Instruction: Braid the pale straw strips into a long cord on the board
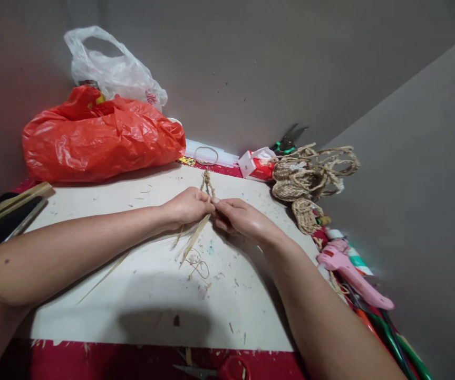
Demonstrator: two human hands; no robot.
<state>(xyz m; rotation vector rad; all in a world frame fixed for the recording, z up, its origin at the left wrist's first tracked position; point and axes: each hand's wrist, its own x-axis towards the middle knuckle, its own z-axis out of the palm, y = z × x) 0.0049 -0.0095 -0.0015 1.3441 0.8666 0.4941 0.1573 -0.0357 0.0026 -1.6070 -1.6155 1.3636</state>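
Observation:
Over the middle of the white board [93, 316], my left hand [190, 206] and my right hand [241, 217] meet, fingertips pinched together. Both are closed on a twisted straw cord [207, 182], whose knotted loop extends beyond my fingers toward the wall. Flat, loose straw strips [194, 237] hang from the grip toward me. My fingers hide the exact spot where the strands cross. A thin ring [206, 155] shows just past the far end of the cord. Fine curled fibres [199, 266] lie on the board below my hands.
A red plastic bag [104, 137] bulges at the back left, near a phone [11, 221] with straw on it. Coiled straw ropes [310, 177] sit back right, beside a tissue pack [257, 163]. A pink glue gun [354, 274] lies right; scissors [231, 368] are at the front edge.

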